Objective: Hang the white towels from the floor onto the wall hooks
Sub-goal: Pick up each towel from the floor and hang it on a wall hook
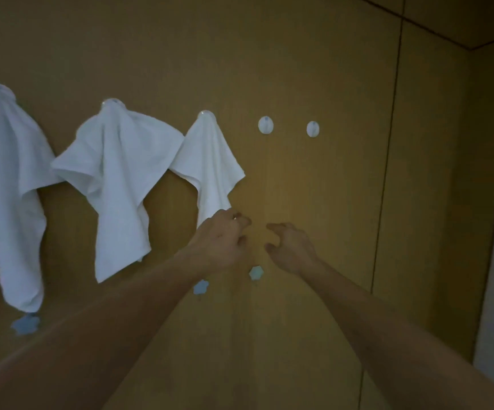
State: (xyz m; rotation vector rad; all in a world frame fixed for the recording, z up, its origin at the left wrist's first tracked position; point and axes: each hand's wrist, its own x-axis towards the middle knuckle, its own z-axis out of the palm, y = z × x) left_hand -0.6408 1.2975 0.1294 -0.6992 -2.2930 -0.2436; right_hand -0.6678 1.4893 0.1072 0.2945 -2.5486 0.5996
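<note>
3 towels (207,161) hang left of the bare hook (265,125). Your left hand (225,236) and right hand (288,247) are loosely curled, holding nothing; brushing the nearest towel could drag it off.

three white towels (121,173) draped on hooks (265,125)

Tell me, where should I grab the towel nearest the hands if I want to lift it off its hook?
Probably pinch the bunched peak of the nearest towel, right under its hook. The cloth gathers to a point there and fans out loose below. Come from the front and lift up and outward, since the wall lies flat behind it.
</note>
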